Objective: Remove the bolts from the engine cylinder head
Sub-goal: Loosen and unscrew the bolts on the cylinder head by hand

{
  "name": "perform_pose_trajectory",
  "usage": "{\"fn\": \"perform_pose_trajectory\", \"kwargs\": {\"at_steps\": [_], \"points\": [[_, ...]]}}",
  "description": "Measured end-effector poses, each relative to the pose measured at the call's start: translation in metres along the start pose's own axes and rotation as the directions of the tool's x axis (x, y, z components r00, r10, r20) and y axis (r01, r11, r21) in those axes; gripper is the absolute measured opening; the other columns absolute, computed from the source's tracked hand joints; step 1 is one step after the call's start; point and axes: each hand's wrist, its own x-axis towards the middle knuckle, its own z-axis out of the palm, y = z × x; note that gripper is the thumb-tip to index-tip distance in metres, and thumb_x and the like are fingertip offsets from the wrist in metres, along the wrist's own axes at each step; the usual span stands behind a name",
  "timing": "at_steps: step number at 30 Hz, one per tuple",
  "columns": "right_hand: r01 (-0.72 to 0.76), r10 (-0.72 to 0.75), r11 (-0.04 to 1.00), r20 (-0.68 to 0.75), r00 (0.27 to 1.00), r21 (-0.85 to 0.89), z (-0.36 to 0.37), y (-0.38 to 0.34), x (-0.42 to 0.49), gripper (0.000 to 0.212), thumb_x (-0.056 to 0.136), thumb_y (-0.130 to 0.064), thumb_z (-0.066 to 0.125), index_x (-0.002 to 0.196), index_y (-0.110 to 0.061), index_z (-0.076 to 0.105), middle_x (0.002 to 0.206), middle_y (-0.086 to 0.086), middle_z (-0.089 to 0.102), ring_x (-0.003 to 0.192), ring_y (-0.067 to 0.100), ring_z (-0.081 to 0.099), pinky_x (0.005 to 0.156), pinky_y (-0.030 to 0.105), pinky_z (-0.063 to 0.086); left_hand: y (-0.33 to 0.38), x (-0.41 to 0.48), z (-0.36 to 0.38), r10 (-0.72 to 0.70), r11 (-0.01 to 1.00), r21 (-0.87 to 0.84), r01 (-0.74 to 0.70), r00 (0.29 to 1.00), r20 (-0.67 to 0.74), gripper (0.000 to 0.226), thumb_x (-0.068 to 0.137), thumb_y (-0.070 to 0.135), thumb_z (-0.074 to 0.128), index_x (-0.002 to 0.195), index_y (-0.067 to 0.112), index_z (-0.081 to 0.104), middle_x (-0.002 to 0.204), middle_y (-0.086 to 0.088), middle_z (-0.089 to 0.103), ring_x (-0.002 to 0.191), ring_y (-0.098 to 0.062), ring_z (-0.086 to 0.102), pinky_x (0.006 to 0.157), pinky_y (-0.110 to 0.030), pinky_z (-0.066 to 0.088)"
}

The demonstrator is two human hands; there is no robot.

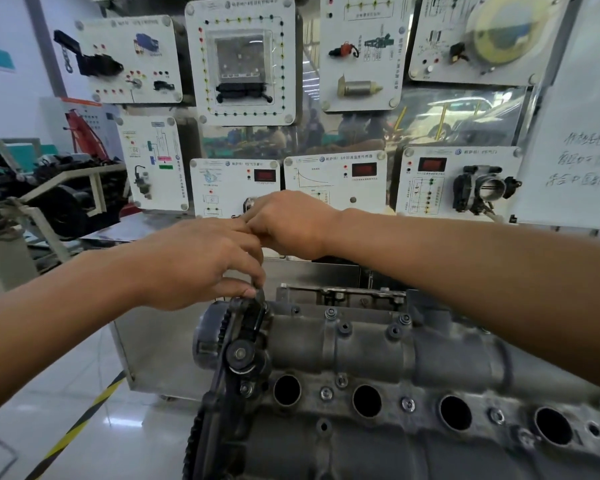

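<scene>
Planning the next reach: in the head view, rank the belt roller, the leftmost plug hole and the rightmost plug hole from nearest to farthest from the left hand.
1. The belt roller, just below the left hand, which pinches a small dark part.
2. The leftmost plug hole, lower right of it.
3. The rightmost plug hole, at the far right.

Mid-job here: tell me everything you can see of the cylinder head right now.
The cylinder head is a dull grey cast-metal block, stained, lying lengthwise from centre to lower right. Four round dark wells run in a row along its near side. Several bolts sit in it. A black toothed belt and a pulley cover its left end, where the left hand pinches a small dark part.
</scene>
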Motion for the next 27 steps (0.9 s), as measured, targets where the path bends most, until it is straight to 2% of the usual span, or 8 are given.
{"fn": "perform_pose_trajectory", "kwargs": {"at_steps": [7,10,12,15,17,19,22,27], "points": [[0.006,-0.006,1.0,0.023,1.0,0.029,0.005,-0.003,0.001,0.026,0.098,-0.019,0.051,0.116,-0.016,0.069,0.143,-0.009,0.055,0.112,0.017,0.061,0.074,0.025,0.04,-0.003,-0.001,0.001,0.025,0.999,-0.037,-0.024,1.0,0.019,0.028,0.094,0.057,0.044,0.11,0.047,0.065,0.107,0.026,0.054,0.113,0.004,0.039,0.089,-0.016,0.036],[-0.043,0.042,0.999,0.075,0.996,0.016,0.006,-0.004,0.004,0.055,0.099,-0.012,0.048,0.15,-0.029,0.037,0.159,-0.011,0.032,0.134,0.016,0.047,0.097,0.034,0.046,-0.004,-0.003,0.006,-0.032,0.995,-0.09,0.036,0.998,0.047,0.032,0.092,0.062,0.041,0.11,0.049,0.063,0.104,0.026,0.052,0.099,0.01,0.039,0.078,-0.006,0.029],[-0.183,0.175,0.976,0.07,0.982,0.121,0.006,-0.007,0.006,0.062,0.1,-0.012,0.047,0.155,-0.028,0.023,0.155,-0.004,0.042,0.133,0.021,0.049,0.099,0.036,0.046,-0.004,-0.004,0.008,-0.075,0.982,-0.166,0.085,0.995,0.067,0.042,0.086,0.069,0.036,0.109,0.048,0.064,0.102,0.026,0.053,0.093,0.009,0.045,0.076,-0.006,0.031],[-0.272,0.266,0.902,0.066,0.962,0.336,0.005,-0.009,0.011,0.035,0.102,-0.019,0.046,0.134,-0.009,0.056,0.125,0.009,0.066,0.115,0.027,0.059,0.096,0.039,0.047,-0.003,-0.004,0.009,-0.122,0.94,-0.315,0.13,0.992,0.044,0.038,0.081,0.067,0.045,0.099,0.045,0.07,0.089,0.028,0.061,0.088,0.01,0.053,0.071,-0.005,0.037],[-0.344,0.329,0.784,0.124,0.936,0.517,0.004,-0.012,0.013,0.033,0.102,-0.023,0.048,0.099,0.0,0.071,0.093,0.01,0.072,0.089,0.027,0.066,0.078,0.036,0.052,-0.001,-0.006,0.01,-0.168,0.906,-0.393,0.157,0.986,0.008,0.027,0.079,0.062,0.057,0.093,0.043,0.072,0.081,0.026,0.065,0.08,0.008,0.058,0.068,-0.005,0.04],[-0.451,0.395,0.586,0.249,0.884,0.673,0.004,-0.016,0.015,0.038,0.102,-0.03,0.049,0.084,-0.005,0.072,0.073,0.001,0.069,0.066,0.019,0.062,0.055,0.025,0.048,0.001,-0.007,0.011,-0.23,0.873,-0.444,0.199,0.973,-0.016,0.03,0.074,0.064,0.061,0.088,0.04,0.073,0.079,0.024,0.067,0.077,0.006,0.06,0.066,-0.008,0.042],[-0.528,0.397,0.433,0.371,0.839,0.731,0.003,-0.022,0.018,0.037,0.098,-0.033,0.055,0.074,-0.008,0.068,0.067,0.002,0.06,0.061,0.017,0.048,0.047,0.023,0.038,0.002,-0.006,0.011,-0.321,0.854,-0.434,0.287,0.947,-0.004,0.037,0.069,0.067,0.063,0.082,0.035,0.073,0.075,0.017,0.068,0.073,0.0,0.061,0.062,-0.015,0.045],[-0.55,0.358,0.398,0.428,0.83,0.734,-0.002,-0.031,0.023,0.034,0.097,-0.02,0.051,0.066,-0.008,0.06,0.068,0.013,0.055,0.051,0.014,0.04,0.043,0.022,0.03,0.005,0.001,0.004,-0.319,0.865,-0.368,0.341,0.94,0.122,0.02,0.083,0.051,0.07,0.08,0.032,0.068,0.076,0.015,0.065,0.074,0.002,0.059,0.062,-0.017,0.042]]}}
